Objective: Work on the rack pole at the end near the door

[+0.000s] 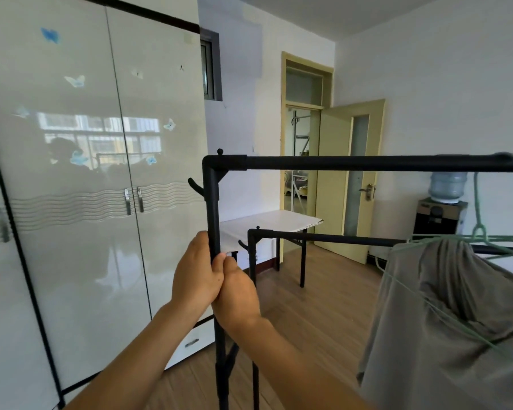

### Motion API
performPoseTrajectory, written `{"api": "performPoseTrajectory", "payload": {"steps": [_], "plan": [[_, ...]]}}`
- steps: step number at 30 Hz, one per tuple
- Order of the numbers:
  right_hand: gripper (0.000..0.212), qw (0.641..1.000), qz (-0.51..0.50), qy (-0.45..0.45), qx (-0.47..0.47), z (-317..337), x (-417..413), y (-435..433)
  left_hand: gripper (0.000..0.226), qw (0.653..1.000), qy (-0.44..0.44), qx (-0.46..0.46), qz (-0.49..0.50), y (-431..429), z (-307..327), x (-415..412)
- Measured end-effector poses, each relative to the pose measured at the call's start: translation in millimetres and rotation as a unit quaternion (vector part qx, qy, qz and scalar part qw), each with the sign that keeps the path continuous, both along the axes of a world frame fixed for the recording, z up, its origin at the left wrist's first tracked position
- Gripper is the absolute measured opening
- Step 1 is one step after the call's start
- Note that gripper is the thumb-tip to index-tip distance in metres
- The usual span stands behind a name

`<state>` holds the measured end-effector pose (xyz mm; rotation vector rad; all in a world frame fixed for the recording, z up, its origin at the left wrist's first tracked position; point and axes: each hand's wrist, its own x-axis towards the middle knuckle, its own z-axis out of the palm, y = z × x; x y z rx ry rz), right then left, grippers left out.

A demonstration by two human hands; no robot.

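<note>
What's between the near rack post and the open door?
In the head view: a second, lower black rack and a white table stand between the near post and the door, on wood floor.

Open passage lies inside the rack frame, below the top rail (367, 163) and right of the upright post (213, 208), through to the wooden floor (332, 306). Left is blocked by the wardrobe (101, 173), standing near the post. Right is obstructed by the grey garment (444, 315) (hung on a green hanger (480, 232)); the lower rail (323, 236) and white table (267, 221) stand behind.
</note>
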<state>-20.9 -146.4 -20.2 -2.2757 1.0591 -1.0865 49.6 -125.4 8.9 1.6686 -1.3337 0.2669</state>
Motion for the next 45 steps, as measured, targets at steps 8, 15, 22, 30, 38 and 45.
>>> {"api": "performPoseTrajectory", "payload": {"steps": [8,15,22,30,38,45], "plan": [[0.024,0.999,-0.031,-0.002,-0.025,20.2,-21.2,-49.1,0.026,0.999,0.003,-0.03,-0.036,-53.9,17.7,-19.2],[0.022,0.997,-0.066,-0.026,-0.019,28.0,-39.6,-101.3,0.026,0.997,0.004,-0.049,-0.057,-116.1,20.9,-36.5],[0.021,0.992,-0.119,-0.011,-0.034,27.8,-52.4,-177.8,0.027,0.994,0.007,-0.063,-0.087,-201.1,18.8,-48.4],[0.019,0.983,-0.177,-0.022,-0.03,23.8,-63.2,-272.4,0.025,0.987,0.015,-0.042,-0.154,-306.0,15.3,-58.7],[0.023,0.972,-0.231,-0.022,-0.033,21.6,-85.9,-371.3,0.027,0.978,0.011,-0.033,-0.205,-415.4,12.6,-84.0],[0.024,0.964,-0.263,-0.016,-0.029,17.7,-120.2,-472.9,0.034,0.973,0.018,-0.034,-0.23,-522.5,5.4,-118.7]]}}
